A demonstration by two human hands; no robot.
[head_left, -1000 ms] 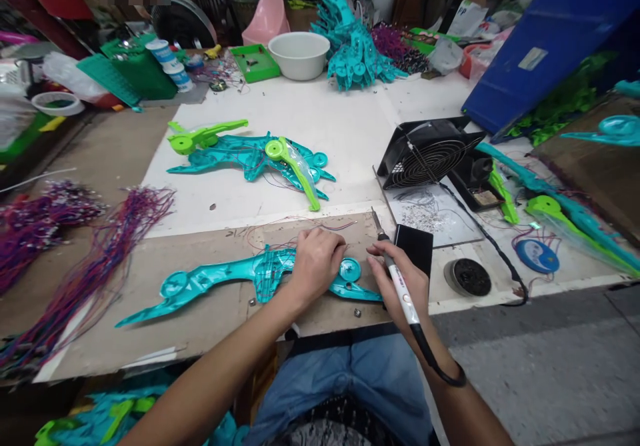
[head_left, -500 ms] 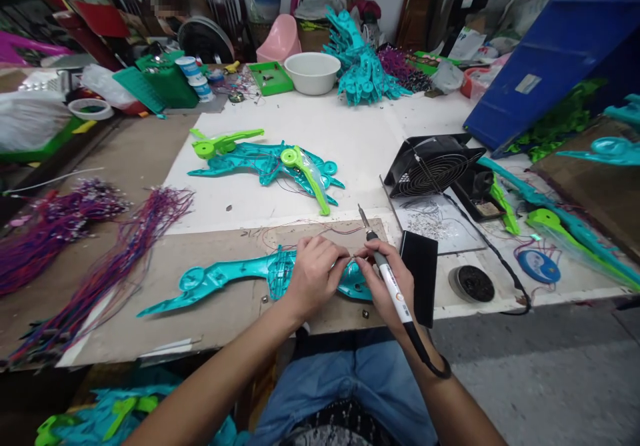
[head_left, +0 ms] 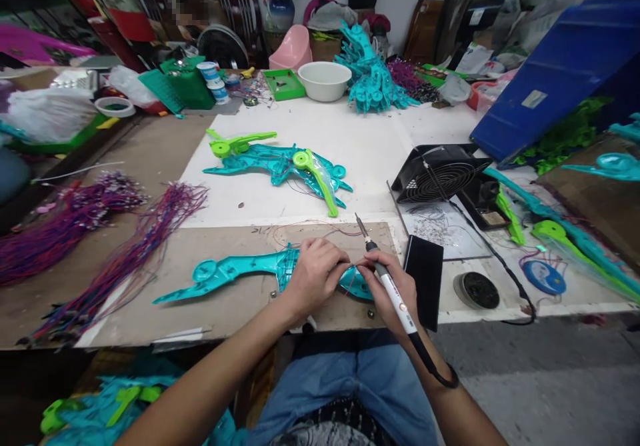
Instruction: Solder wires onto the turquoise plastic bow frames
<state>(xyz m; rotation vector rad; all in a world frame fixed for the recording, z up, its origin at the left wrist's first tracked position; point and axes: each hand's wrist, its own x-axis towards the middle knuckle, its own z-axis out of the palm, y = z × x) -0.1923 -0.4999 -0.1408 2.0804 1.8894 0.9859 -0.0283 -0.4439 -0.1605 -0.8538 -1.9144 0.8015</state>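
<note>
My left hand (head_left: 316, 271) is closed, its fingertips pinching a thin wire (head_left: 354, 266) over a teal plastic part (head_left: 235, 265). Lying along the table edge, that part is half covered by my hands; its long tapered end points left. A soldering iron (head_left: 395, 294) rests in my right hand (head_left: 396, 286), gripped near its handle, with the metal tip pointing up and away from the wire. Thumb and finger of the same hand pinch the other side of the wire. A reddish strand hangs between the hands. The exact wire ends are too small to make out.
Beyond my hands lie teal and lime-green plastic parts (head_left: 280, 163). Right of them stand a black fan (head_left: 440, 173), a dark phone-like slab (head_left: 423, 279) and a round tin (head_left: 477, 291). Wire bundles (head_left: 120, 259) lie left. A person sits at the far back.
The camera view has shifted, so the table scene sits further right. My fingertips are slightly further apart, and a reddish wire now shows between them. The soldering iron stays in my right hand.
</note>
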